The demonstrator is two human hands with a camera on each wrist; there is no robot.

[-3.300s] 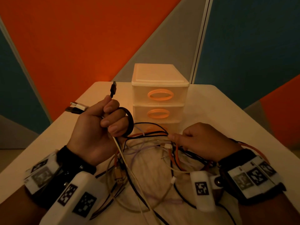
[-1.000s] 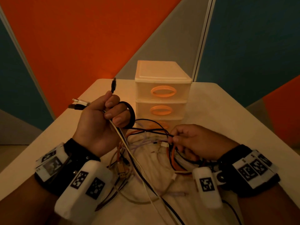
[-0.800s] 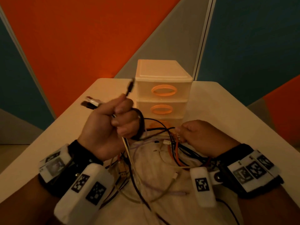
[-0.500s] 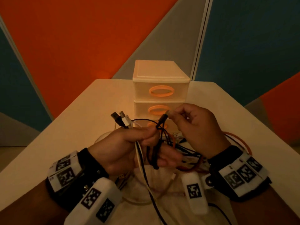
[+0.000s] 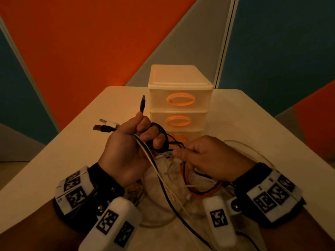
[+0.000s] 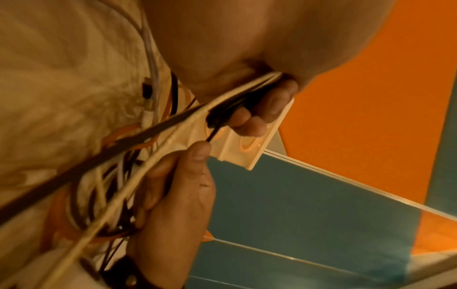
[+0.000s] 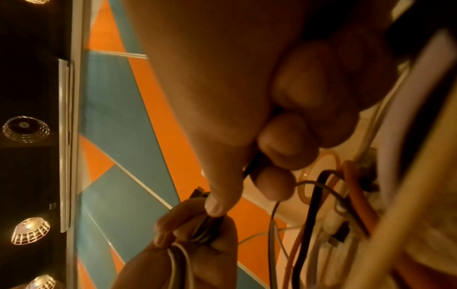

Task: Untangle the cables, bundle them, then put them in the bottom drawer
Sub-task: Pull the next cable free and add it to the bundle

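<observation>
compared with half a second ago, the left hand (image 5: 126, 151) is sitting higher and more upright, its black plug (image 5: 142, 104) now pointing straight up beside the drawer unit (image 5: 179, 107) instead of being pinched by the right hand (image 5: 212, 158), which is now lying lower, close over the table (image 5: 253, 124). the left hand is gripping a gathered black coil (image 5: 159, 140) with a black cable and a white cable (image 5: 155, 171) trailing down from the fist, two more plugs (image 5: 107, 125) jutting out leftward. the right hand is pinching a thin black strand just beside the coil, thumb against forefinger. the loose cables (image 5: 195, 185) are lying tangled on the table beneath and between both wrists, in front of the closed bottom drawer (image 5: 181, 137).
</observation>
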